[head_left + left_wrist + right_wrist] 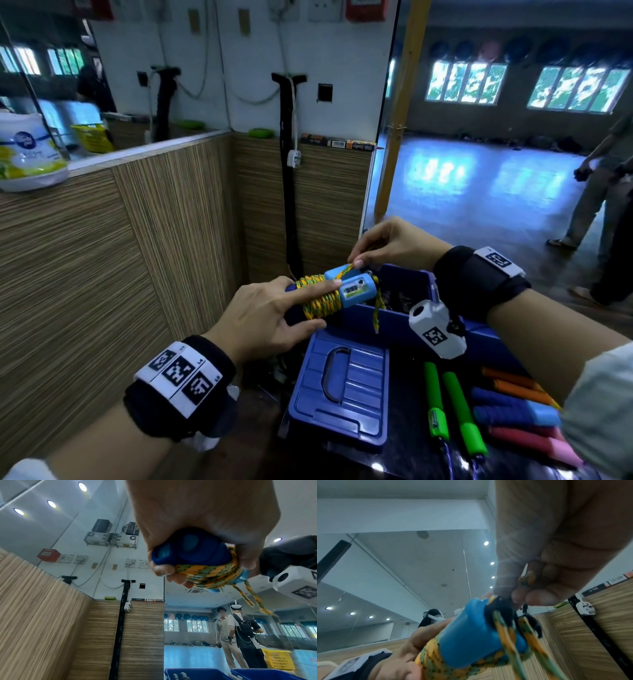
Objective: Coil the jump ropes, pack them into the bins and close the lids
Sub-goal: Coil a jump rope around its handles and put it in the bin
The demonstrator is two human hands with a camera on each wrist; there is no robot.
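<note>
Right now the jump rope (329, 294) sits in mid-air above the open blue bin (404, 308): two blue handles side by side, with yellow-green cord wound round them. The left hand (270, 318) grips the bundle, thumb underneath, index finger lying straight along the top of the coils, other fingers curled under it. The right hand (394, 245) pinches the cord's loose end between thumb and fingertips just above the handle tops; a short loop of cord dangles over the bin's near wall. One bin lid (342, 394) lies flat beside the bin. Further right on the dark table (404, 459) lie more handles: two green (455, 404), two orange (517, 385), two blue (510, 409), one pink (534, 442).
</note>
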